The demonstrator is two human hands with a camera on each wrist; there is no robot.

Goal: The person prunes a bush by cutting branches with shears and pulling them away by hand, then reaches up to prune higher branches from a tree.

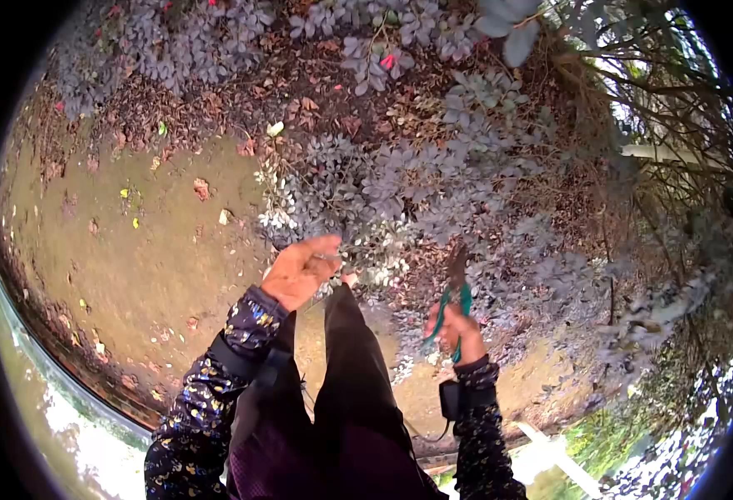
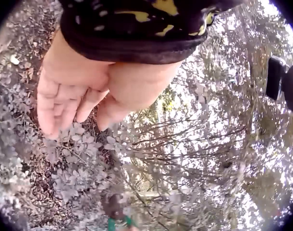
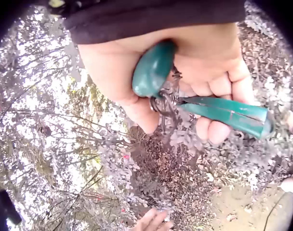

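My right hand [image 1: 465, 332] holds a pair of pruning shears [image 1: 464, 298] with green handles, their dark blades pointing away from me over the bush. In the right wrist view one green handle [image 3: 153, 70] lies against the palm near the thumb. Fingers [image 3: 218, 132] curl around the other handle, and the spring between the two handles shows. My left hand [image 1: 304, 271] reaches over the pale leaves of a low shrub [image 1: 383, 246], fingers loosely bent and nothing in them. Seen from the left wrist, its thumb and fingers [image 2: 50, 118] hang apart above the leaves.
Purple-grey shrubs [image 1: 466, 175] spread ahead and to the right, with dry fallen leaves [image 1: 325, 100] between them. Bare earth [image 1: 183, 250] lies to the left. Thin branches [image 1: 658, 92] rise at the right. My legs [image 1: 350, 367] stand right behind the low shrub.
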